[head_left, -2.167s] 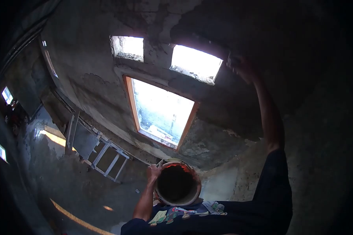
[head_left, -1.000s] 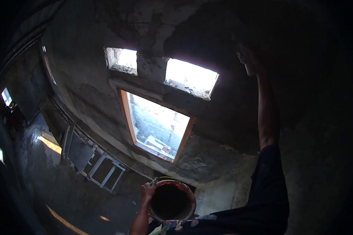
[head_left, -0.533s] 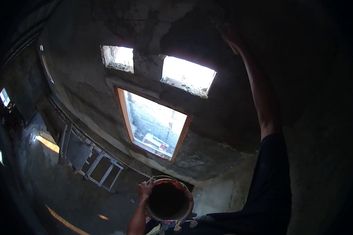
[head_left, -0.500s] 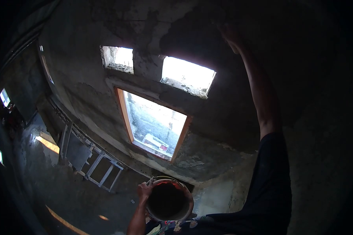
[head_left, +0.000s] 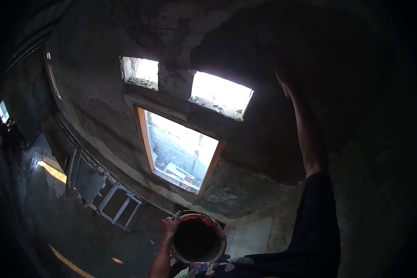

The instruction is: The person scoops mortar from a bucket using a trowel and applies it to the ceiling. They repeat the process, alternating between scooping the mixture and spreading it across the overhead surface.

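Note:
My left hand grips the rim of a round pan with an orange-lit edge and a dark inside, held low in front of my chest. My right arm reaches straight up. My right hand rests against the rough, dark plaster wall, just right of the upper right opening. The hand is in deep shadow, so I cannot tell whether it holds anything.
A wooden-framed window sits in the wall, with two small bright openings above it. A pale metal ladder-like frame leans at the lower left. A strip of sunlight lies on the floor.
My right hand has swept across the wall above the window, up and left and then back down to the right. The pan and my left hand have sunk lower in view.

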`<control>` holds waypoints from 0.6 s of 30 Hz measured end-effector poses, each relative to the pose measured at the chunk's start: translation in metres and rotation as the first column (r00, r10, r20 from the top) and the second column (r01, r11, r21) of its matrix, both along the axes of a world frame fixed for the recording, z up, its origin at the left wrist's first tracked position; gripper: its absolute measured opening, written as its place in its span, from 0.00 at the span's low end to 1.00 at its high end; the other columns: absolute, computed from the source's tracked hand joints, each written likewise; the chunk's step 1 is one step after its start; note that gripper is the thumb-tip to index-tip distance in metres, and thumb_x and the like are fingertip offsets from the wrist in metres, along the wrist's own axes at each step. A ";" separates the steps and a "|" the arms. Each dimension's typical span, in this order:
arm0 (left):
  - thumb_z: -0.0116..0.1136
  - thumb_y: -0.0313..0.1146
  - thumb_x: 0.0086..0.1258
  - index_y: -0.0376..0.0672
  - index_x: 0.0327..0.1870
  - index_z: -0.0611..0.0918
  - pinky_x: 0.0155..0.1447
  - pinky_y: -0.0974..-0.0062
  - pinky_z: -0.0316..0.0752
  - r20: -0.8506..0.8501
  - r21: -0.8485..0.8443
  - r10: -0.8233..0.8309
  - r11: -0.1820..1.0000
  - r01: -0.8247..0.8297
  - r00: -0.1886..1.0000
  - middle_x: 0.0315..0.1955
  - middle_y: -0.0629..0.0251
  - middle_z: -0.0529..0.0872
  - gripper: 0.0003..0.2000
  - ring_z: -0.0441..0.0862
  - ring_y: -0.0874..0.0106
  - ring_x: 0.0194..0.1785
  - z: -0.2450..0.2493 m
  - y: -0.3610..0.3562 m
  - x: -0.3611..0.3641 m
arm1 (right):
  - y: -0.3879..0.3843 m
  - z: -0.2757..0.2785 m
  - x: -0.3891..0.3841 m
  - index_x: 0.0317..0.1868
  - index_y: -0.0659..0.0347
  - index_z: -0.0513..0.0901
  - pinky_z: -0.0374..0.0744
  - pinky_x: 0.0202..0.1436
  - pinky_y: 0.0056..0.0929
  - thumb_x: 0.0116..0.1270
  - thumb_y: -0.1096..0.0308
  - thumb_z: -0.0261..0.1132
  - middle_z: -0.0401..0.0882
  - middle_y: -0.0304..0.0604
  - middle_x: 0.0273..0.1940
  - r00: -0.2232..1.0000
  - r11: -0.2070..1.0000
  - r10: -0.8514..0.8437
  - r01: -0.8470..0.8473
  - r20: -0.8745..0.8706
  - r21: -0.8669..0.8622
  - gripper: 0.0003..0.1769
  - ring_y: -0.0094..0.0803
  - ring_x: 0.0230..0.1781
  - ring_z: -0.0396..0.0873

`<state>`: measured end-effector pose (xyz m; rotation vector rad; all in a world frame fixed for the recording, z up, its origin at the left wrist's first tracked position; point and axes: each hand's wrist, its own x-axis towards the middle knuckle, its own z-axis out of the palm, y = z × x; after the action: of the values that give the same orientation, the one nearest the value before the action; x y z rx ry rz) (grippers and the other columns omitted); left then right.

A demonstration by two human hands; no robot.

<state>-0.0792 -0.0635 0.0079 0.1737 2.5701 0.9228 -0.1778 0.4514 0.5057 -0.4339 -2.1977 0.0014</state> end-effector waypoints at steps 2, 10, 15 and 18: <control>0.49 0.59 0.61 0.31 0.34 0.82 0.42 0.56 0.75 -0.030 -0.017 0.006 1.000 -0.006 1.000 0.30 0.40 0.81 0.31 0.81 0.48 0.39 -0.004 0.000 0.000 | -0.043 -0.006 0.027 0.39 0.65 0.78 0.76 0.23 0.38 0.68 0.43 0.47 0.77 0.51 0.22 0.982 0.937 -0.109 0.153 0.155 -0.314 0.29 0.37 0.22 0.79; 0.50 0.59 0.60 0.31 0.34 0.82 0.42 0.56 0.75 -0.026 -0.001 0.023 1.000 -0.023 0.999 0.30 0.40 0.81 0.31 0.81 0.48 0.39 -0.001 -0.001 0.002 | -0.057 0.024 -0.021 0.40 0.63 0.78 0.75 0.24 0.38 0.69 0.51 0.51 0.77 0.51 0.23 0.992 0.994 0.092 -0.097 -0.089 -0.053 0.21 0.40 0.21 0.78; 0.50 0.60 0.59 0.31 0.34 0.82 0.42 0.57 0.75 -0.002 0.005 0.028 1.000 -0.028 1.000 0.30 0.40 0.81 0.31 0.81 0.48 0.40 0.000 0.000 0.001 | -0.023 0.014 -0.083 0.48 0.66 0.75 0.76 0.41 0.39 0.70 0.54 0.49 0.80 0.56 0.37 0.992 0.987 0.006 -0.026 -0.129 -0.160 0.22 0.45 0.37 0.79; 0.51 0.60 0.59 0.31 0.35 0.82 0.42 0.57 0.75 0.009 0.017 0.051 0.999 -0.051 0.999 0.30 0.40 0.82 0.32 0.81 0.48 0.40 0.003 -0.002 0.004 | -0.018 -0.008 -0.087 0.52 0.69 0.73 0.76 0.41 0.38 0.70 0.52 0.49 0.81 0.55 0.37 0.994 0.999 0.043 -0.041 0.095 -0.023 0.26 0.46 0.37 0.79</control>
<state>-0.0751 -0.0656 0.0113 0.1097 2.5707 0.9619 -0.2645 0.4336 0.4972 -0.4061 -2.3030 0.0269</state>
